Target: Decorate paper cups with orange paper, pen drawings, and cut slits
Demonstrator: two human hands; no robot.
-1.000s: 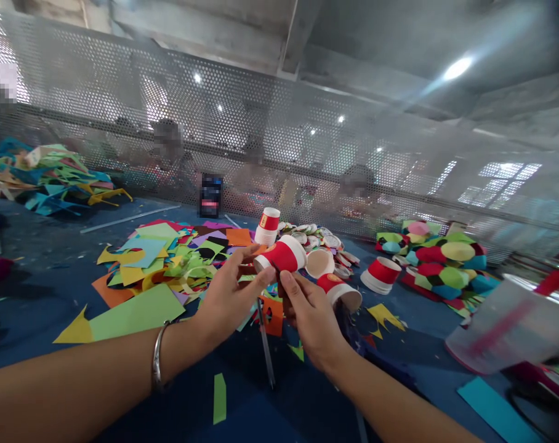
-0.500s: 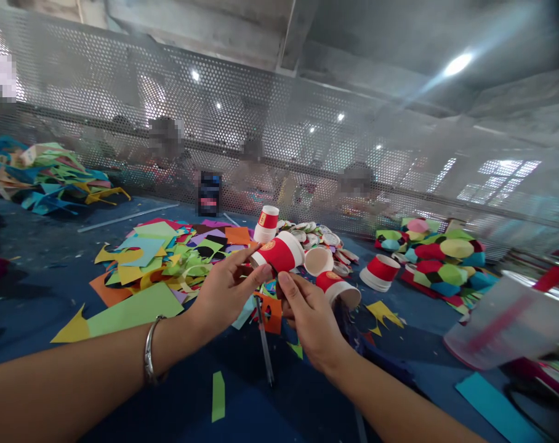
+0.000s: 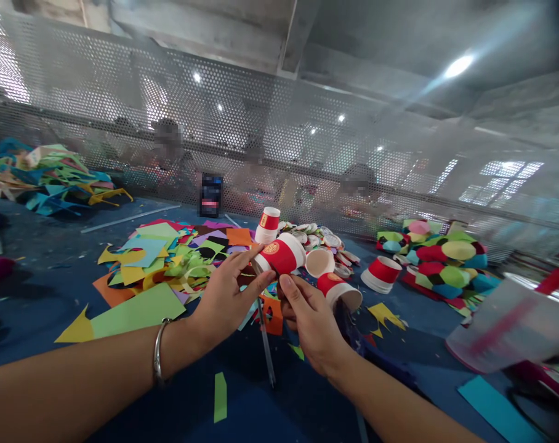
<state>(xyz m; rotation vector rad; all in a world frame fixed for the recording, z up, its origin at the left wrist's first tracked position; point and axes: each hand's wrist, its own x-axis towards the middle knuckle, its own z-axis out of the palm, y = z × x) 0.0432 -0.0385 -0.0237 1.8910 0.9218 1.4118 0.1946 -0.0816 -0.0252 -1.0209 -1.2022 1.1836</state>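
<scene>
A red and white paper cup (image 3: pixel 285 253), lying tilted with a gold print on its side, is held between the thumb and fingers of my left hand (image 3: pixel 231 289). Just below the cup, my right hand (image 3: pixel 309 314) is closed in a pinch, its thumb tip near the cup's lower edge; what it grips is too small and dark to make out. Behind the held cup stands a stack of similar cups (image 3: pixel 267 225). More cups lie to the right, one tipped with its mouth showing (image 3: pixel 320 263), another red one (image 3: pixel 337 289) beside my right hand.
Coloured paper scraps (image 3: pixel 168 246) spread at the left, with a heap of cut strips (image 3: pixel 53 178) farther back. Round pieces (image 3: pixel 323 237) lie behind the cups. Patchwork balls (image 3: pixel 446 258) and a translucent cup (image 3: pixel 514 326) are at the right. A perforated screen (image 3: pixel 242 123) spans the back.
The held cup has turned slightly, so more of its gold print shows. My left fingers have shifted a little along it. My right hand looks nearly unchanged.
</scene>
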